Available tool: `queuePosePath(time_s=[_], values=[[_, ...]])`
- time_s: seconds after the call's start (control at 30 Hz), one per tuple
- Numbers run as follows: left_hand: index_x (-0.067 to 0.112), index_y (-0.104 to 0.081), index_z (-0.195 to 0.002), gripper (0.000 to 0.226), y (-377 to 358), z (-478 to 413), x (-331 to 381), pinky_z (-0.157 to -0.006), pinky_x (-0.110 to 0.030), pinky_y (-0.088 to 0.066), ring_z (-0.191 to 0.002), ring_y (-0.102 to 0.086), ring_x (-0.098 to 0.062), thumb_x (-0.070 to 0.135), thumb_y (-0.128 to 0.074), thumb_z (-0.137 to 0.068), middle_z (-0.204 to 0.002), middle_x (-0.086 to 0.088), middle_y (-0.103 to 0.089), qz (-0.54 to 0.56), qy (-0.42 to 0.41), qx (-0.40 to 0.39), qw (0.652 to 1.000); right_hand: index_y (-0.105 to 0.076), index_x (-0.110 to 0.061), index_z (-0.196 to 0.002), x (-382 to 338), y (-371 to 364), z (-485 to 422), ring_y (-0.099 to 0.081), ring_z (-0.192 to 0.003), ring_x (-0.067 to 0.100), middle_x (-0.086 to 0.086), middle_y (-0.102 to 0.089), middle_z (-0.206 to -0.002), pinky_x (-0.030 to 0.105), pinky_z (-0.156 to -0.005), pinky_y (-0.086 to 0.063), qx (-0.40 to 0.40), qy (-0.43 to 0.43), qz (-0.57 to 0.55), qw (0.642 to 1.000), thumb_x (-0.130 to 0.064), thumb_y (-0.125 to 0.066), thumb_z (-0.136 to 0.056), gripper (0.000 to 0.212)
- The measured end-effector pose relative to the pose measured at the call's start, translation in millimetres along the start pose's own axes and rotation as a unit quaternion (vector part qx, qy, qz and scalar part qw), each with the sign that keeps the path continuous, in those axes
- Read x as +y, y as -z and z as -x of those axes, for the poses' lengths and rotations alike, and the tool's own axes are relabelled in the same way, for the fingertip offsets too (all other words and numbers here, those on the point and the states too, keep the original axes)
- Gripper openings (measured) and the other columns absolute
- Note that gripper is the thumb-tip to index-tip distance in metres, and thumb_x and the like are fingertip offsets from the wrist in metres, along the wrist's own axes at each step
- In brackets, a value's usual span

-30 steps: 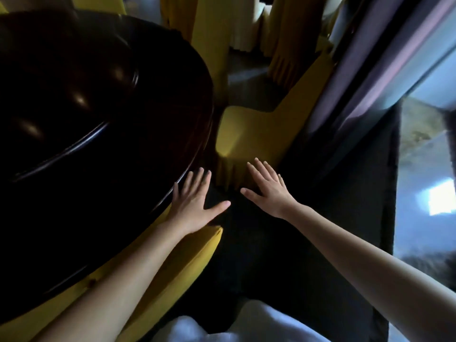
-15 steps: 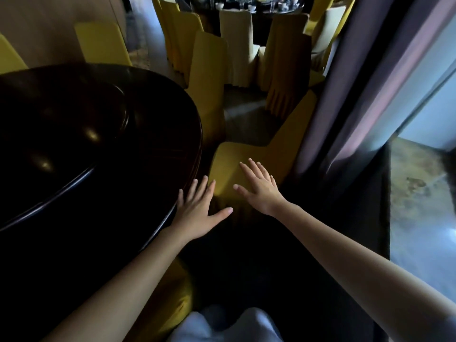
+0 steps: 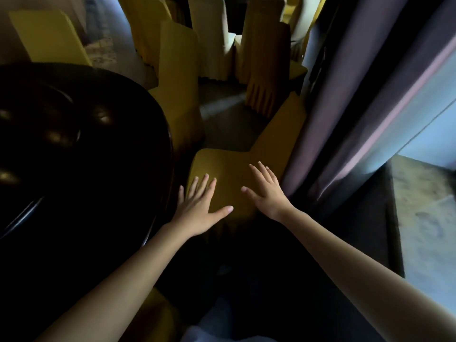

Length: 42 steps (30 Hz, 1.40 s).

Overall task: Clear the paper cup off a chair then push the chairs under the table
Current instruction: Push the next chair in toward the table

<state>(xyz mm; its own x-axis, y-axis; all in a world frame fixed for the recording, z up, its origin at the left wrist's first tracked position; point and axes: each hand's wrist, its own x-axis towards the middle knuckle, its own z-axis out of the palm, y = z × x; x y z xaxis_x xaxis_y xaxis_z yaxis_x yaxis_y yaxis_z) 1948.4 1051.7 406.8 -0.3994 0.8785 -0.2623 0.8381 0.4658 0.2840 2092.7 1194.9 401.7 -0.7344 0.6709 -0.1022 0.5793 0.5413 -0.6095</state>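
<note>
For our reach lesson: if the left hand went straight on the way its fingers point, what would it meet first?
Most likely the yellow chair seat: the left hand is over its near edge; depth is unclear.

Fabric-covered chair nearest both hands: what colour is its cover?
The fabric-covered chair is mustard yellow; the head view shows it best.

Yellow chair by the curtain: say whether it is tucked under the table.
Out: the whole seat of the chair shows beside the table.

Grey curtain (image 3: 350,107) above dark carpet (image 3: 357,233)
</note>
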Motion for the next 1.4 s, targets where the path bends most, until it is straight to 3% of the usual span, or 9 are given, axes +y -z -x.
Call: queuePosePath(time_s=[0.27,0.43,0.63,0.77,1.0,1.1,1.17,1.3,1.4], values=[[0.028,0.009,-0.149,0.091,6,-159,17,-0.114,-0.053,0.009,-0.145,0.018,-0.019,0.076,-0.026,-0.08,-0.158,0.004,0.017,0.061,-0.044,-0.013,0.997,-0.012,-0.029,-0.15,55,60,-132,0.003,-0.147,0.022,0.0,-0.001,-0.16,0.04,-0.117,-0.005,0.041,-0.074,-0.007,0.996,-0.044,-0.046,-0.094,0.068],[0.028,0.011,-0.149,0.091,0,-221,23,-0.114,-0.051,0.01,-0.145,0.019,-0.019,0.076,-0.026,-0.081,-0.158,0.003,0.019,0.1,-0.04,-0.048,0.993,-0.031,-0.011,-0.144,90,101,-200,-0.017,-0.144,0.031,0.014,-0.023,-0.154,0.048,-0.116,-0.02,0.184,-0.061,-0.005,0.981,-0.025,-0.055,-0.094,0.058],[0.027,0.012,-0.149,0.091,7,-257,30,-0.113,-0.049,0.012,-0.144,0.02,-0.019,0.075,-0.025,-0.082,-0.158,0.003,0.02,0.117,-0.026,-0.059,0.991,-0.029,-0.013,-0.145,132,141,-258,-0.015,-0.144,0.029,0.012,-0.02,-0.156,0.045,-0.116,-0.017,0.239,-0.119,-0.008,0.964,-0.032,-0.049,-0.091,0.061],[0.026,0.013,-0.149,0.095,8,-273,45,-0.116,-0.051,0.011,-0.144,0.021,-0.021,0.08,-0.022,-0.079,-0.157,0.001,0.022,0.108,-0.018,-0.069,0.992,-0.018,-0.027,-0.148,161,159,-303,-0.02,-0.143,0.028,0.006,-0.019,-0.157,0.053,-0.113,-0.024,0.184,-0.166,-0.083,0.965,-0.044,-0.048,-0.092,0.065],[0.023,0.004,-0.15,0.119,-7,-320,144,-0.114,-0.055,0.012,-0.146,0.012,-0.025,0.09,-0.005,-0.053,-0.16,-0.005,0.008,0.18,-0.041,-0.109,0.977,-0.025,-0.018,-0.145,184,181,-388,-0.045,-0.117,0.028,0.008,-0.043,-0.135,0.051,-0.101,-0.038,-0.006,-0.231,-0.145,0.962,-0.036,-0.042,-0.097,0.055],[0.019,0.0,-0.151,0.12,-13,-348,197,-0.114,-0.055,0.002,-0.146,0.005,-0.027,0.089,-0.017,-0.054,-0.16,-0.006,0.004,0.219,-0.021,-0.145,0.965,-0.02,-0.02,-0.148,210,192,-412,-0.04,-0.129,0.035,0.012,-0.035,-0.147,0.055,-0.101,-0.038,-0.073,-0.249,-0.124,0.958,-0.036,-0.046,-0.096,0.06],[0.018,0.0,-0.151,0.11,-23,-362,224,-0.113,-0.055,0.0,-0.147,0.002,-0.026,0.081,-0.041,-0.07,-0.16,-0.005,0.001,0.226,0.007,-0.151,0.962,-0.02,-0.025,-0.148,220,202,-417,-0.038,-0.131,0.035,0.005,-0.036,-0.144,0.053,-0.093,-0.041,-0.114,-0.271,-0.149,0.944,-0.036,-0.046,-0.097,0.059],[0.017,0.004,-0.15,0.105,-35,-375,238,-0.114,-0.055,-0.012,-0.145,-0.012,-0.026,0.052,-0.063,-0.079,-0.159,-0.005,-0.007,0.278,0.067,-0.135,0.949,-0.021,-0.038,-0.146,237,218,-426,-0.045,-0.113,0.029,0.001,-0.041,-0.128,0.053,-0.075,-0.049,-0.226,-0.298,-0.242,0.896,-0.032,-0.051,-0.095,0.059],[0.017,0.006,-0.15,0.104,-34,-372,234,-0.114,-0.042,-0.023,-0.144,-0.019,-0.024,0.046,-0.065,-0.08,-0.159,-0.005,-0.007,0.328,0.055,-0.142,0.932,-0.02,-0.043,-0.144,251,221,-434,-0.054,-0.101,0.027,0.0,-0.051,-0.121,0.049,-0.064,-0.053,-0.265,-0.299,-0.277,0.874,-0.029,-0.054,-0.093,0.063]])
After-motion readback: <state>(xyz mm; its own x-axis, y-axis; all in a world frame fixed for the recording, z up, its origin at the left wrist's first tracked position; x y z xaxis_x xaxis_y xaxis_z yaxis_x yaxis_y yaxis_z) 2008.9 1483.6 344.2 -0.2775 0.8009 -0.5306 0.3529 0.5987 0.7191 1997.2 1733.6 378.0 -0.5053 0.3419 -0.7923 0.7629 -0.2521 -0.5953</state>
